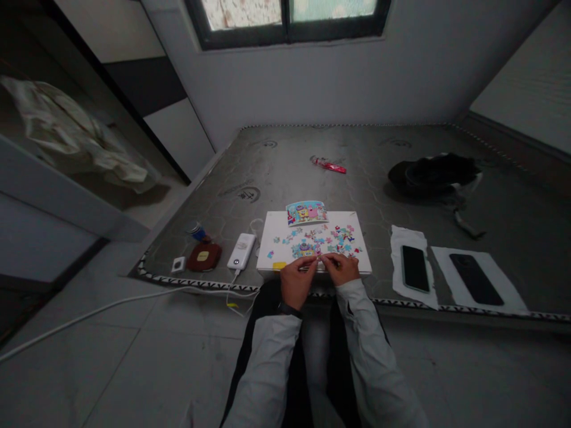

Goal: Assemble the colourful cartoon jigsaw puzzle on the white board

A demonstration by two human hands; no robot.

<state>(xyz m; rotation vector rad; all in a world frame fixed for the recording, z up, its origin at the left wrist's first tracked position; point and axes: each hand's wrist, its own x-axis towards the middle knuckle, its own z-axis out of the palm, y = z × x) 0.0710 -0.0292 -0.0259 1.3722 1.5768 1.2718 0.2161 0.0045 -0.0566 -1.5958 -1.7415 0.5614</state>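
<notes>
2 hands (296,284) by puzzle pcs (344,233) atop wht box (267,236).

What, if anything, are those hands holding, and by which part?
Cannot tell: the left hand and right hand nearly meet by the puzzle pieces, but anything pinched there is too small to see.

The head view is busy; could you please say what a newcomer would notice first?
Probably the colourful puzzle pieces scattered on the white box, with the left hand and right hand close together at its near edge. A picture card sits at the box's far edge, and a red item lies farther back toward the window.
</notes>
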